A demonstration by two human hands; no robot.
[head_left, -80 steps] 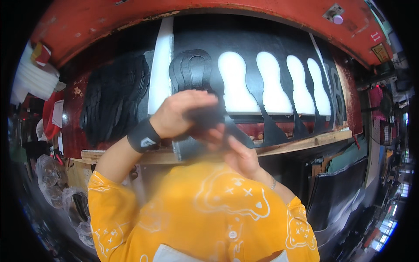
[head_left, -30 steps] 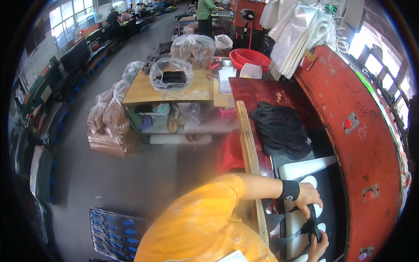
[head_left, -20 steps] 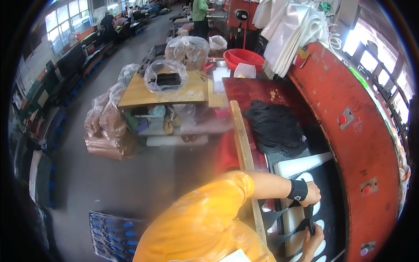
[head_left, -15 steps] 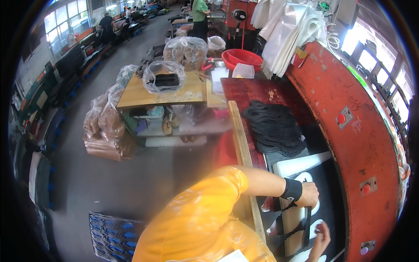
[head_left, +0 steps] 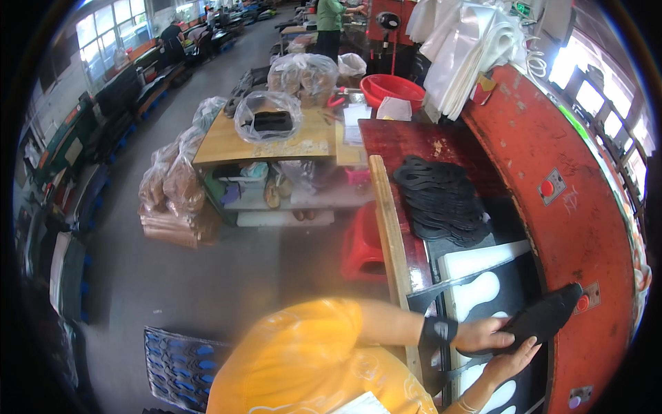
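Both my hands are on a black sole-shaped piece (head_left: 548, 314), lifted and tilted over the right side of the bench. My left hand (head_left: 486, 334), with a black band at the wrist, grips its near end with the thumb on top. Fingers of my right hand (head_left: 512, 362) close on its lower edge. Whether it is one layer or several I cannot tell. Beneath lies a black sheet (head_left: 514, 279) with sole-shaped openings, white showing through one opening (head_left: 477, 291). A pile of black cut soles (head_left: 441, 200) rests farther up the bench.
An orange-red machine wall (head_left: 552, 152) with push buttons borders the right. A wooden rail (head_left: 389, 234) edges the bench's left. Beyond stand a red stool (head_left: 362, 245), a wooden table (head_left: 227, 141) with bagged pieces, and red basins (head_left: 393, 90). Other people work far off.
My hands have come up from the sheet with the black sole-shaped piece between them. A white sole-shaped opening now shows where my left hand was. The view has shifted slightly.
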